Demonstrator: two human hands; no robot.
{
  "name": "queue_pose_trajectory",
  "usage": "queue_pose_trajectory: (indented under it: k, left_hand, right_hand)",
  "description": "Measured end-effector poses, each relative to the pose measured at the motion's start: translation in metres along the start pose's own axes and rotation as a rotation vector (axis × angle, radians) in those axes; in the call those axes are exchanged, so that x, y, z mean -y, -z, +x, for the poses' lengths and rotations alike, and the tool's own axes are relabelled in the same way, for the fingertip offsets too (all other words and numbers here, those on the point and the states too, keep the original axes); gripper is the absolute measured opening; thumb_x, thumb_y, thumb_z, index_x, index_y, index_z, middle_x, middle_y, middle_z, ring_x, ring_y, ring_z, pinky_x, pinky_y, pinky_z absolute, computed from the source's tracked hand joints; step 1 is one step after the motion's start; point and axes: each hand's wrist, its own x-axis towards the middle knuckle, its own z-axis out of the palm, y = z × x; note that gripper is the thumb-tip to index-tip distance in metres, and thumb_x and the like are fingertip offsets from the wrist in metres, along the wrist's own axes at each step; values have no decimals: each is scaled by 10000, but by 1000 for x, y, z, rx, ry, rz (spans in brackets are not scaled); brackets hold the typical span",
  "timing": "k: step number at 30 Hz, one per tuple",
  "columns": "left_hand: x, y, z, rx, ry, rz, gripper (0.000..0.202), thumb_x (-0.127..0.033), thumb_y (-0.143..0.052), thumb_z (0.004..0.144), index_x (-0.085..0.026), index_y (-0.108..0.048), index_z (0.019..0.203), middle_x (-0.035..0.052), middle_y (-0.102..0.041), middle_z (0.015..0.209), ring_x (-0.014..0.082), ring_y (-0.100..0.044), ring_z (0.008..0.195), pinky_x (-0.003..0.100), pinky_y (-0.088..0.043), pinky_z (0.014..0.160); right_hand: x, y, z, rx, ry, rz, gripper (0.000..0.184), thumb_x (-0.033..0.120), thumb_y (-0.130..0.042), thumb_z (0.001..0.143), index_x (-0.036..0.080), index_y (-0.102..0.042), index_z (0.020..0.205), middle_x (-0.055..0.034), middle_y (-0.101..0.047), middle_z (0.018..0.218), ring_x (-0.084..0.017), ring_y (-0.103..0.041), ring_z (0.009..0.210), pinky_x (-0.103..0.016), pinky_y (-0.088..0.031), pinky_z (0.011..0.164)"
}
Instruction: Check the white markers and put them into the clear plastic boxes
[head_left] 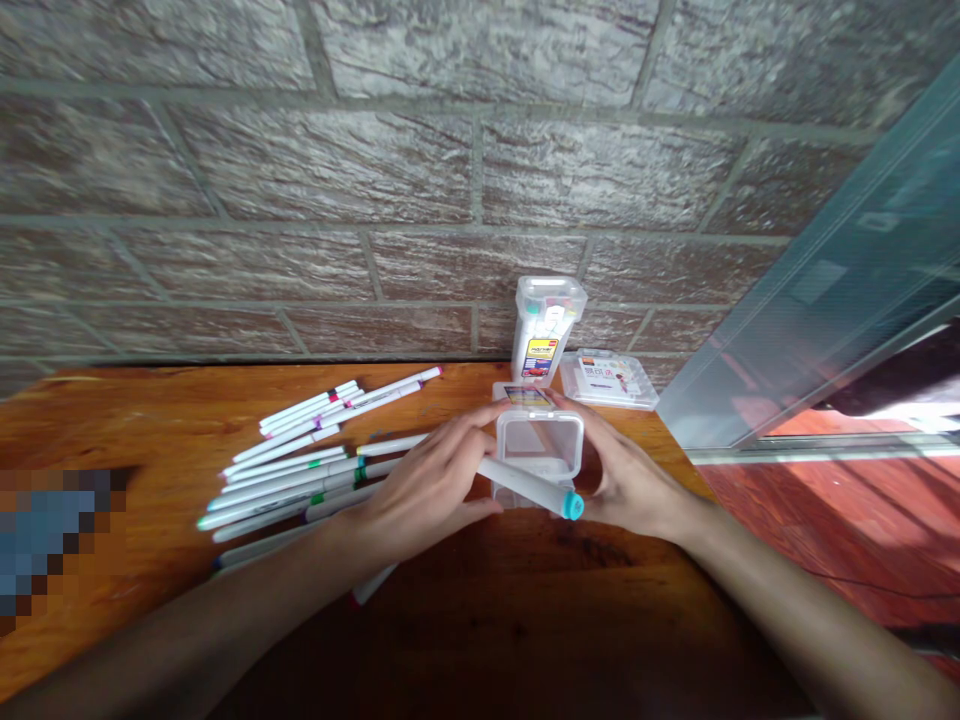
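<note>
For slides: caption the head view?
Left hand holds a teal-capped marker across a clear box held by the right hand; loose markers lie beside.

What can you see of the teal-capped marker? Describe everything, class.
The marker has a white, plastic-looking barrel and a teal cap on its right end. It slants down to the right, across the front of the clear box. The left hand grips its other end, hiding it; the cap lies close by the right hand, contact unclear.

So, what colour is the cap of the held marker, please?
Teal cap on the marker, head view.
</note>
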Motion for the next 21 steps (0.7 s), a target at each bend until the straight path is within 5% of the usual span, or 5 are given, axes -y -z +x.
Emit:
queue_pose_trajectory:
  k: [21]
  left_hand:
    - [-1, 0, 1, -20, 20, -26, 429, -215, -809, 857, -240, -467, 1114, 164, -491, 1603, 328, -532, 1461, 485, -484, 1180]
  right_hand:
    - [0, 0, 0, -13, 1, -13, 1270, 242, -938, 740, 323, -133, 1719, -150, -353, 1733, -396, -411, 1553, -600, -378, 1261]
